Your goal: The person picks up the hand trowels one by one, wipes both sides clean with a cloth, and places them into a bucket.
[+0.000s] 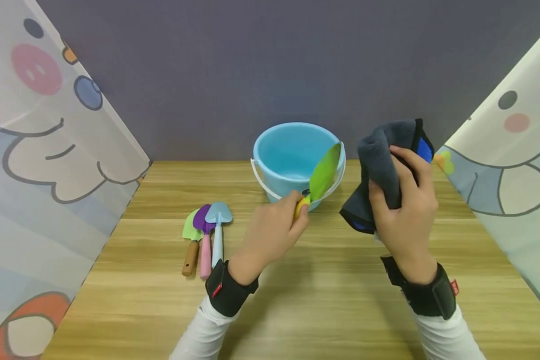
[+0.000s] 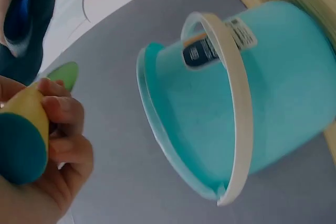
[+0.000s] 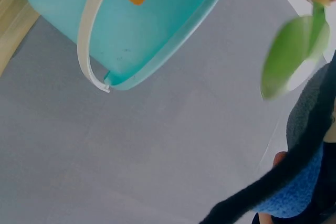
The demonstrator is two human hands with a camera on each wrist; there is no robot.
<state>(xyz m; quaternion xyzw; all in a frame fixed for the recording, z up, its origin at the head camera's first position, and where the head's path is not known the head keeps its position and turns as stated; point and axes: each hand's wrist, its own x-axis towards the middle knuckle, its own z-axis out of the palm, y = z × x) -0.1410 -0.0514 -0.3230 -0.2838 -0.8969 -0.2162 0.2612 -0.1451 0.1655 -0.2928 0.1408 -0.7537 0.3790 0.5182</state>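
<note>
My left hand [image 1: 272, 227] grips the yellow handle of a toy shovel [image 1: 325, 172], its green blade pointing up and to the right. In the head view the blade overlaps the right rim of a light blue bucket [image 1: 292, 131]. The handle's teal end faces the camera in the left wrist view. To the right, my right hand [image 1: 407, 210] holds a folded grey cloth [image 1: 380, 165] with black edging and a blue underside, raised above the table. The right wrist view shows the green blade close by the cloth [image 3: 307, 114].
Three more toy shovels lie side by side at the left: one green with a brown handle [image 1: 191, 257], one purple and pink [image 1: 205, 255], one light blue [image 1: 218, 235]. The bucket's white handle [image 1: 264, 185] hangs down at its front. A grey wall [image 1: 207, 75] stands behind the wooden table [image 1: 130, 300].
</note>
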